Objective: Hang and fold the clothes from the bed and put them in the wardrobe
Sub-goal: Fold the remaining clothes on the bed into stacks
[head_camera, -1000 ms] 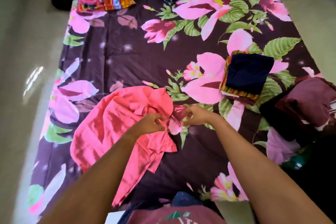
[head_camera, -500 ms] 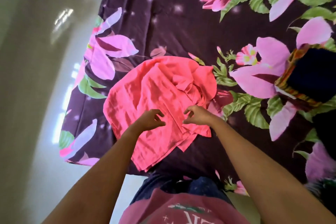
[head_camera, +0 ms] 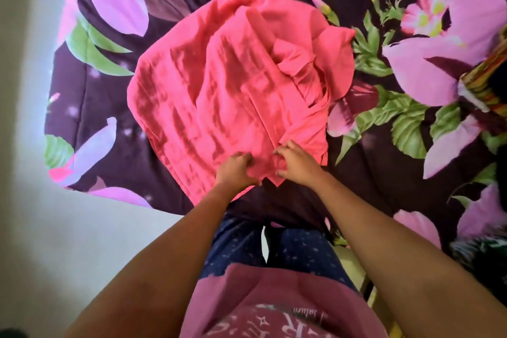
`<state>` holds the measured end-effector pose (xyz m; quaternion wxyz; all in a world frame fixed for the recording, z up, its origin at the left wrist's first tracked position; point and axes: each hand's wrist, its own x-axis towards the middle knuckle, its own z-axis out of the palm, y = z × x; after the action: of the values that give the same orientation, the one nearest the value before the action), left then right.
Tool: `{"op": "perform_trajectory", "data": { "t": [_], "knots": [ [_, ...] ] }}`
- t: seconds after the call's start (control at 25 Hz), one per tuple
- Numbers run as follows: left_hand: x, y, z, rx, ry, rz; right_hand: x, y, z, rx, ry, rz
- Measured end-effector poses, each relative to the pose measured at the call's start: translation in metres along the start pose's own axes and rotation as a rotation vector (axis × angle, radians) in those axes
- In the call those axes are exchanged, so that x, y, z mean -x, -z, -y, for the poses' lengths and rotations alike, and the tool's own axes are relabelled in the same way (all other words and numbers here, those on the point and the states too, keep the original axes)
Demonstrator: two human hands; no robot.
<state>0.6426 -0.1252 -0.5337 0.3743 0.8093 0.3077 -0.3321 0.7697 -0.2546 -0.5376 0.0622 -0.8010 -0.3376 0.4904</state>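
Together, left hand (head_camera: 236,167) and right hand (head_camera: 297,163) pinch the pink garment (head_camera: 219,85); folded stack (head_camera: 489,73) lies rightward.

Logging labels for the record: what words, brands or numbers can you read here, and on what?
"R": one large pale letter on the person's maroon shirt, seen upside down; the letters beside it are blurred or cut off.
Small script line on the same shirt: too blurred to read.
Pink garment and floral bedsheet: no text.
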Motion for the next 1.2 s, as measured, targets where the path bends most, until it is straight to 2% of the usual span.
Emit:
{"op": "perform_trajectory", "data": {
  "t": [0.12, 0.24, 0.32, 0.48, 0.6, 0.72, 0.8, 0.96, 1.08, 1.2],
  "knots": [
    [0.002, -0.026, -0.001, -0.196, 0.051, -0.018, 0.001, -0.017, -0.012, 0.000, 0.005, -0.041],
    [0.002, -0.041, -0.005, -0.242, 0.047, -0.072, 0.000, -0.022, -0.015, 0.013, 0.003, -0.071],
    [-0.002, -0.044, -0.008, -0.143, 0.039, -0.136, -0.001, -0.020, -0.013, 0.039, 0.043, -0.094],
    [0.002, -0.027, -0.006, 0.231, -0.030, -0.220, 0.003, -0.009, -0.002, 0.096, 0.180, -0.146],
    [0.014, 0.010, -0.015, 0.280, -0.149, -0.304, 0.004, 0.009, 0.017, 0.130, 0.278, -0.169],
    [0.031, 0.049, -0.035, 0.318, -0.223, -0.442, 0.005, 0.031, 0.035, 0.028, 0.288, -0.256],
    [0.050, 0.077, -0.053, 0.360, -0.216, -0.496, 0.013, 0.057, 0.050, -0.098, 0.302, -0.338],
    [0.079, 0.142, -0.087, 0.439, -0.274, -0.573, 0.043, 0.134, 0.084, -0.270, 0.304, -0.377],
    [0.099, 0.195, -0.115, 0.463, -0.405, -0.596, 0.071, 0.203, 0.116, -0.338, 0.449, -0.526],
    [0.120, 0.237, -0.157, 0.397, -0.537, -0.564, 0.113, 0.274, 0.147, -0.399, 0.602, -0.577]
  ]
}}
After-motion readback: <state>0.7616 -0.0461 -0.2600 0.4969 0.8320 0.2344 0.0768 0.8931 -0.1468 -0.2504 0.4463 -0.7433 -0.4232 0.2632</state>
